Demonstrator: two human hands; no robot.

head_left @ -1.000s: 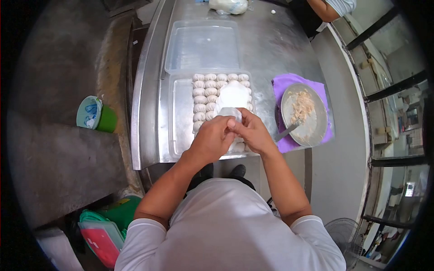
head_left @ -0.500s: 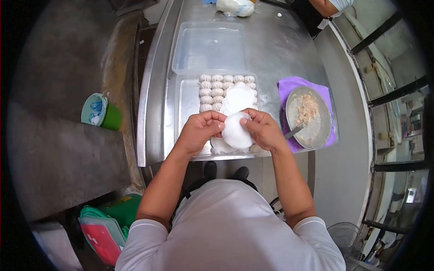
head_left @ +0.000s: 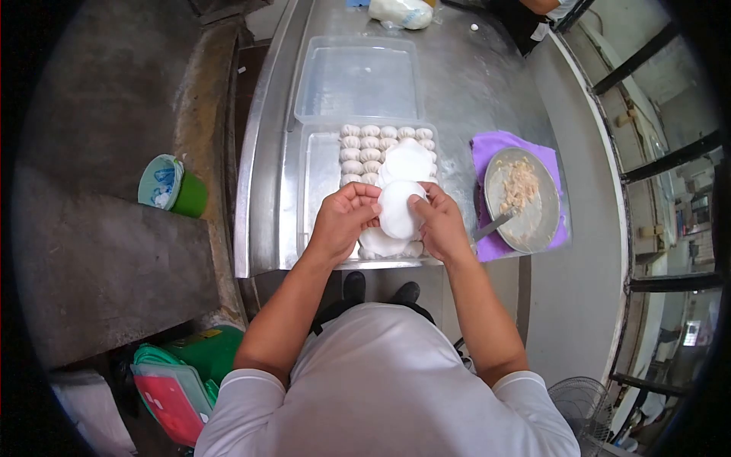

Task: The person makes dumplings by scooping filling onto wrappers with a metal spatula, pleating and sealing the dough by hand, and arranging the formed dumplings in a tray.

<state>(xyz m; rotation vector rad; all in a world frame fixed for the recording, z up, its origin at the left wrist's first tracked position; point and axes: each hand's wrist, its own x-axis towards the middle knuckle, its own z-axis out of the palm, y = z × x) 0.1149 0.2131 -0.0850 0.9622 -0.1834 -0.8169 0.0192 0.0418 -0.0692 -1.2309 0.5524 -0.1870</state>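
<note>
A round white dumpling wrapper [head_left: 399, 212] is held up between my two hands over the tray. My left hand [head_left: 343, 221] pinches its left edge, while the thumb and fingers of my right hand [head_left: 443, 225] grip the right edge. Beneath them, pleated dumplings [head_left: 351, 154] sit in rows in a clear plastic container [head_left: 307, 186]. More flat wrappers [head_left: 407, 158] lie over some of the dumplings, just beyond my hands. Another white wrapper or sheet [head_left: 381, 242] shows below my hands, partly covered by them.
Right of the container, a metal bowl [head_left: 491, 179] of pale filling [head_left: 520, 184] rests on a purple cloth [head_left: 481, 147], a flat-handled utensil [head_left: 493, 226] leaning in it. A plastic lid [head_left: 358, 80] and white bag [head_left: 401, 13] lie farther back. Another person's arm [head_left: 539, 5] shows top right.
The wrapper and both hands have shifted slightly away from my body, toward the flat wrappers. Both hands still hold the wrapper, and the view has moved a little.
</note>
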